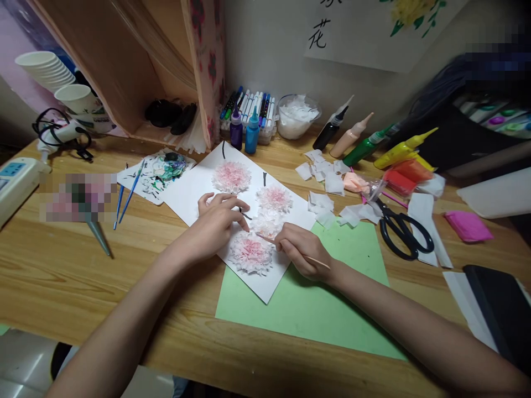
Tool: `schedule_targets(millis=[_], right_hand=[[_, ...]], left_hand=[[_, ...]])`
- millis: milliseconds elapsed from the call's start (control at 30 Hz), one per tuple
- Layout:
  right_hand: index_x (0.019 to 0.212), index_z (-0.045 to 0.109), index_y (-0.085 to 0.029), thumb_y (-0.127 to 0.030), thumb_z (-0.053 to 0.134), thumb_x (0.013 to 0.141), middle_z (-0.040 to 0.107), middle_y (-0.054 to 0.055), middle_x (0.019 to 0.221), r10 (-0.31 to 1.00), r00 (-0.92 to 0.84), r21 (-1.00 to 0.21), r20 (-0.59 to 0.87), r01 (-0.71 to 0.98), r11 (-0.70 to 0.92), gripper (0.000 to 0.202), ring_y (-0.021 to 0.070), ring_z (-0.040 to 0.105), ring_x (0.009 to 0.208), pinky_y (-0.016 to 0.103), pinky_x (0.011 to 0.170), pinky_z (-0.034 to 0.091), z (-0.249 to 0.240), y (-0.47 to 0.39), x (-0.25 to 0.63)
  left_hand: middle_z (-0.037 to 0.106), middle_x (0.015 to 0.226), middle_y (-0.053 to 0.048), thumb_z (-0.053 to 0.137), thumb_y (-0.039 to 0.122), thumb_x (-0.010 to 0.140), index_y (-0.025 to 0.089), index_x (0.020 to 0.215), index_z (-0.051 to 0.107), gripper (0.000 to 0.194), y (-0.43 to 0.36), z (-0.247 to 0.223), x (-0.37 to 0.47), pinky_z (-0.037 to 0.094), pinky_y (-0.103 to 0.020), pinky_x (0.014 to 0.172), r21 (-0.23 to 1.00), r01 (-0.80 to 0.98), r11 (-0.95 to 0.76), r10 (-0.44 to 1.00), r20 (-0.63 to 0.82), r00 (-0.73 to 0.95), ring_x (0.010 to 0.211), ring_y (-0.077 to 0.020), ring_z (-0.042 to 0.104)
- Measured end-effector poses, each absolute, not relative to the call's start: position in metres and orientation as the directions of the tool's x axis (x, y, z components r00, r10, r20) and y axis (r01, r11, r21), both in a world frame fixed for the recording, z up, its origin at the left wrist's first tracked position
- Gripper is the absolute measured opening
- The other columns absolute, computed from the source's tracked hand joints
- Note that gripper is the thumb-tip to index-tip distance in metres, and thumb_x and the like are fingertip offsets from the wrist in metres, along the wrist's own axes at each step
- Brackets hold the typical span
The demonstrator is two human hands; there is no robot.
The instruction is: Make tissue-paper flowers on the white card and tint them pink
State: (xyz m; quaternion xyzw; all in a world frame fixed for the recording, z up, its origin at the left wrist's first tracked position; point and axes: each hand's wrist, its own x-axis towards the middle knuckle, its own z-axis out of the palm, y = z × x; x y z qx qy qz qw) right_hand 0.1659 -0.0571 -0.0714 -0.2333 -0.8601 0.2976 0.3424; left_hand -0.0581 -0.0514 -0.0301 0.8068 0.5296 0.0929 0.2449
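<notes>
My right hand (pixel 305 251) is closed around a slim paintbrush (pixel 317 261), whose tip lies between two crepe-paper flowers on a white sheet of paper (pixel 267 284). My left hand (pixel 222 218) rests on the sheet with its fingers spread. Nearest to both hands is a pink-and-white paper flower (pixel 251 253) at the bottom. A paler white flower (pixel 269 222) sits just above the brush tip. Farther up are a pink flower (pixel 274 198) and another pink flower (pixel 231 177). Short black strokes mark the sheet, partly hidden by my left fingers.
Green paper (pixel 332 315) lies under the white sheet. To the right are black scissors (pixel 404 232), tissue scraps (pixel 321 171) and a pink packet (pixel 468 225). Paint bottles (pixel 251 132), markers (pixel 249 108) and a bowl (pixel 297 117) stand behind. A smeared palette (pixel 164 174) and blue brushes (pixel 130 193) are left.
</notes>
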Motion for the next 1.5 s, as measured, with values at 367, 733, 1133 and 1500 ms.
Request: schedule_targets(millis=[367,733,1133,1500], right_hand=[[0.082,0.052,-0.019,-0.025,0.029,0.098,0.055,0.003,0.068,0.484,-0.711,-0.598,0.511,0.11,0.794,0.029,0.0153,0.049,0.064,0.027,0.058,0.043,-0.074,-0.055,0.166],[0.087,0.058,-0.02,-0.029,0.055,0.088,0.066,0.005,0.082,0.721,-0.187,-0.453,0.667,0.667,0.592,0.009,0.0198,0.06,0.077,0.034,0.071,0.048,-0.079,-0.037,0.239],[0.085,0.055,-0.018,-0.027,0.056,0.084,0.068,0.007,0.084,0.877,0.004,-0.663,0.481,0.657,0.36,0.01,0.0208,0.065,0.075,0.032,0.068,0.048,-0.083,-0.022,0.237],[0.086,0.053,-0.02,-0.034,0.063,0.077,0.07,0.009,0.092,0.928,0.0,-0.737,0.371,0.608,0.295,0.019,0.0242,0.067,0.083,0.036,0.072,0.05,-0.093,-0.016,0.243]], left_hand=[[0.061,0.122,0.001,0.039,-0.004,0.069,0.025,0.078,0.071,0.044,-0.054,-0.029,-0.057,0.013,-0.058,0.106,0.491,0.811,-0.318,0.904,-0.101,0.416,0.124,-0.0239,0.041],[0.069,0.096,0.0,0.035,0.0,0.073,0.023,0.08,0.063,0.037,-0.051,-0.035,-0.051,0.015,-0.054,0.104,0.502,0.807,-0.309,0.945,0.069,0.319,0.106,-0.0199,0.054],[0.065,0.096,-0.002,0.031,0.002,0.076,0.022,0.086,0.053,0.032,-0.056,-0.035,-0.048,0.023,-0.045,0.099,0.532,0.804,-0.265,0.94,0.328,0.092,0.101,-0.0189,0.055],[0.066,0.091,-0.004,0.038,0.009,0.077,0.021,0.084,0.058,0.024,-0.035,-0.042,-0.075,0.036,-0.038,0.092,0.7,0.681,-0.214,0.78,0.542,-0.313,0.095,-0.022,0.057]])
